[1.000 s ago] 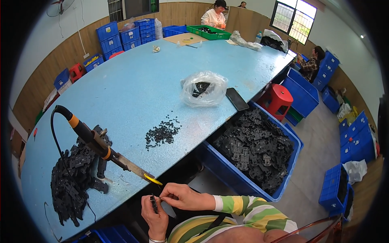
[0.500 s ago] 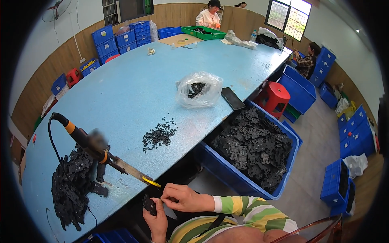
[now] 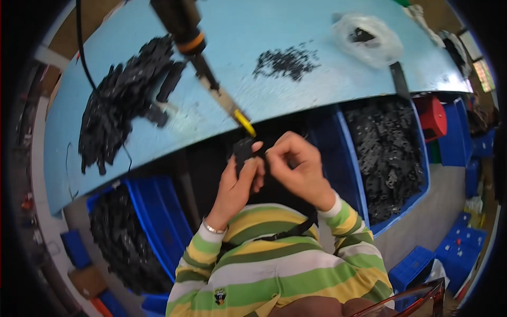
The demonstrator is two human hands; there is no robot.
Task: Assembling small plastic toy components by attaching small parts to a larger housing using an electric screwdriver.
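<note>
My left hand (image 3: 240, 179) is closed around a small black plastic part (image 3: 242, 151), held just off the table's front edge. Close to its right, my right hand (image 3: 300, 168) is pinched; whatever lies between thumb and forefinger is too small or hidden to make out. Just above the part is the yellow end of a flat metal strip, fixed to a black-handled tool with an orange ring (image 3: 182, 29) that resembles a soldering iron. On the blue table (image 3: 211, 129), small black pieces (image 3: 288, 62) lie scattered beyond my hands.
Black plastic parts (image 3: 124, 100) are heaped on the table's left. A blue bin (image 3: 158, 211) with black parts stands low at left, another blue bin (image 3: 353, 158) at right. Farther right are a clear plastic bag (image 3: 388, 45), a phone (image 3: 400, 79) and a red stool (image 3: 430, 117).
The view has tilted down and turned, showing both forearms and the left bin. My left hand still holds the black part. My right fingertips appear slightly farther from it.
</note>
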